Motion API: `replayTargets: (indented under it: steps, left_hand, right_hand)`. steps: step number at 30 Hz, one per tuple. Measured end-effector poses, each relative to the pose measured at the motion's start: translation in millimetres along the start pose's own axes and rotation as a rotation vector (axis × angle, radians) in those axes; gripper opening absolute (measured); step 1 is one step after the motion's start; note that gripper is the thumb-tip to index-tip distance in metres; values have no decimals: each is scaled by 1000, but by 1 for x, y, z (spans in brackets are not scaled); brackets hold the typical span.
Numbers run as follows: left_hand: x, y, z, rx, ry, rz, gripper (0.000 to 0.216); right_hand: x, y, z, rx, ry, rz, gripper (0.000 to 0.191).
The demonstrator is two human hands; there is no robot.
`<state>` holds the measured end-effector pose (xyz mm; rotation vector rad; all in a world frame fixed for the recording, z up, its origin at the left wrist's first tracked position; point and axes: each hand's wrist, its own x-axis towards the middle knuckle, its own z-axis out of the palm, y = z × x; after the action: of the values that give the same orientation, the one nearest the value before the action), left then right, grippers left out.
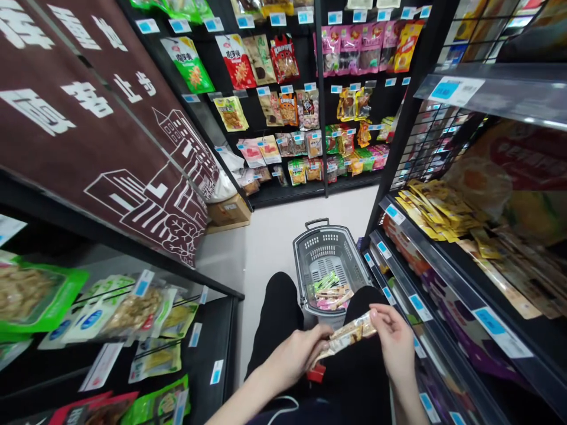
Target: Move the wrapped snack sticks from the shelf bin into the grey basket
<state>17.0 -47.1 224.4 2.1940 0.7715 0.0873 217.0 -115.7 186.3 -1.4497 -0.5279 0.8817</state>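
A long, narrow snack packet [349,335] with a shiny beige and brown wrapper is stretched between my two hands above my lap. My left hand [305,348] pinches its left end, fingers closed over it. At the other end, the thumb and fingers of my right hand [392,330] grip the wrapper's upper corner. Beyond my knees a grey shopping basket [301,251] stands on the floor, with several green, pink and beige packets [330,289] at its bottom. Under my left hand shows a small red object [316,372], its kind unclear.
On the right, a shelf [452,277] holds yellow packets [436,209] and beige ones, with price tags along its edge. Bagged snacks [128,313] hang at my left. The back rack [325,118] carries many hanging bags. A cardboard box [230,211] sits by the brown panel [110,136].
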Motion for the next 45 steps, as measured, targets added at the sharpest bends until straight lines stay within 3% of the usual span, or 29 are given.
replayTargets:
  steps: [4,11,15,18,21,24,28,33,38,42,45]
  left_hand:
    - [-5,4,-12,-5,14,39,23]
    - [-12,-20,4,561,292,416,12]
    - [-12,-26,10,681,364,423,15]
    - [-9,-26,9,621,312,358,18]
    - [-10,-26,4,441,198,282,18]
    - [-15,-25,1,280,169,279,18]
    - [-26,-28,6,287,218,288,25]
    - [-35,-36,22,199,381,229,18]
    - [-39,-42,29,249,512,301,14]
    - [-39,-45,27,331,525,362,16]
    - [-36,-47,23,162,518,238,15]
  right_hand:
    - [3,2,-2,40,1,45,28]
    - [10,8,-5,70,58,60,28]
    - [9,16,-7,84,59,62,29]
    - [9,21,-9,98,43,68,29]
    - [10,24,-9,126,10,103,28]
    - [8,24,-5,168,2,162,29]
    - [3,23,4,246,64,249,33]
    - [0,27,12,378,117,340,36]
    - [1,38,12,409,92,380,35]
    - [0,37,10,395,40,378,33]
    - [-1,32,9,384,15,358,32]
